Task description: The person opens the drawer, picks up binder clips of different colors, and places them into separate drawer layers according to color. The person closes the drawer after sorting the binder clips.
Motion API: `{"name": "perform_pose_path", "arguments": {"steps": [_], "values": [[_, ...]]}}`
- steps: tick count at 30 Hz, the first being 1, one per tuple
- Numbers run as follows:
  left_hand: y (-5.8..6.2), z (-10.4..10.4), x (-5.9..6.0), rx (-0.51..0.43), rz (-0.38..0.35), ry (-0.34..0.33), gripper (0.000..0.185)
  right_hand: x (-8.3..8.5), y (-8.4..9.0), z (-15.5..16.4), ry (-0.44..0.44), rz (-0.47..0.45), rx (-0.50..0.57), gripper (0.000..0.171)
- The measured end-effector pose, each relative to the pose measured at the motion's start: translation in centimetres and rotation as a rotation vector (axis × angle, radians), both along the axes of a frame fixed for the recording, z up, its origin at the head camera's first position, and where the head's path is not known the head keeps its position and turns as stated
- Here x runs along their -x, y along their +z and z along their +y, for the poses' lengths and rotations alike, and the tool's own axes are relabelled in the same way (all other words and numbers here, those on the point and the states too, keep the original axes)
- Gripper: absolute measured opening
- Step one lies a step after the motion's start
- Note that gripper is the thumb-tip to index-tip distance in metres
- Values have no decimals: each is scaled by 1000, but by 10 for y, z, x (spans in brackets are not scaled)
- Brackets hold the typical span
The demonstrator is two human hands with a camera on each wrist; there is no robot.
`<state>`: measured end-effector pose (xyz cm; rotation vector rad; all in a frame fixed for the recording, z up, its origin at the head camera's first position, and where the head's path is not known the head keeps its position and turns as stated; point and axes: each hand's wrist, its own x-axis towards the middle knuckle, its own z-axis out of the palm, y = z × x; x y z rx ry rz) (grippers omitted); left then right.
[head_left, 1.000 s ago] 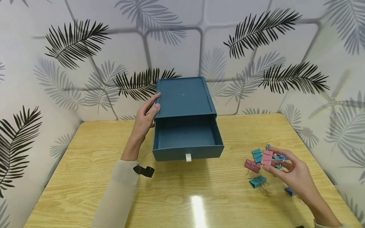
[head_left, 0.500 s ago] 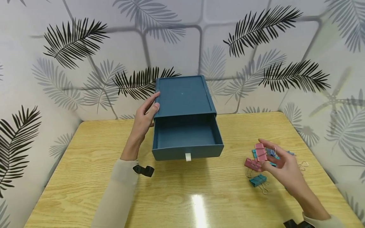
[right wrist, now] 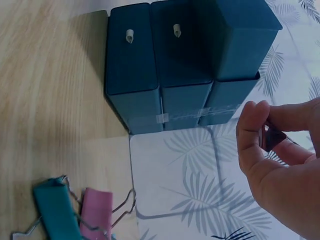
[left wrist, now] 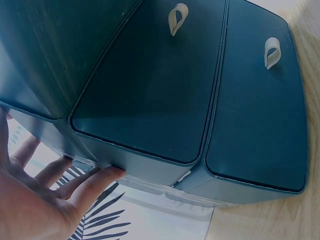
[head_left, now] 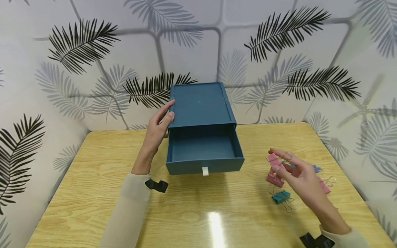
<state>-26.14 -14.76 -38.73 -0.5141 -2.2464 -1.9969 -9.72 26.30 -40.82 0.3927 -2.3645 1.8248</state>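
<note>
A blue drawer unit [head_left: 200, 105] stands at the middle back of the table, its top drawer [head_left: 204, 165] pulled out with a bare floor inside. My left hand [head_left: 156, 129] rests against the unit's left side. In the left wrist view its fingertips [left wrist: 112, 172] touch the side wall, fingers extended. My right hand [head_left: 301, 174] pinches a pink binder clip [head_left: 273, 158] between thumb and fingers, above the table at the right. The right wrist view shows that clip only in part, dark between the fingers. Below the hand lie a dark pink binder clip [head_left: 274, 179] and a teal one [head_left: 281, 196].
Another pink clip [head_left: 324, 185] and a blue clip [head_left: 316, 168] lie right of the right hand, which hides part of the pile. Two lower drawers [left wrist: 150, 85] are closed, each with a pale loop tab. A leaf-patterned wall covering [head_left: 198, 51] stands behind the wooden table [head_left: 102, 165].
The right hand has moved left with the pink binder clip, away from the pile, and the clip has tilted. The left hand and the drawer unit have stayed in place.
</note>
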Motion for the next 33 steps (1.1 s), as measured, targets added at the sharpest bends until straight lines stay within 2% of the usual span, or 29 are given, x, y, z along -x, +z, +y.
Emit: {"name": "perform_pose_path", "arguments": {"steps": [6,9,14,16,21,26,33], "values": [[1,-1,0,-4,9,-5,50,3,9,-9,-49,58,-48,39],[1,-1,-1,-8,12,-8,50,4,12,-13,-80,77,-38,29],[1,-2,-1,-10,9,-8,49,6,15,-18,-123,163,-54,15],[1,-2,-1,-12,8,-6,50,8,15,-20,-126,192,-51,16],[0,-4,-2,-8,9,-2,49,11,18,-24,-89,224,32,16],[-1,-3,-3,-5,8,-11,48,12,22,-25,-26,202,130,21],[2,-2,0,8,-27,-16,51,15,31,-27,-20,211,152,23]]}}
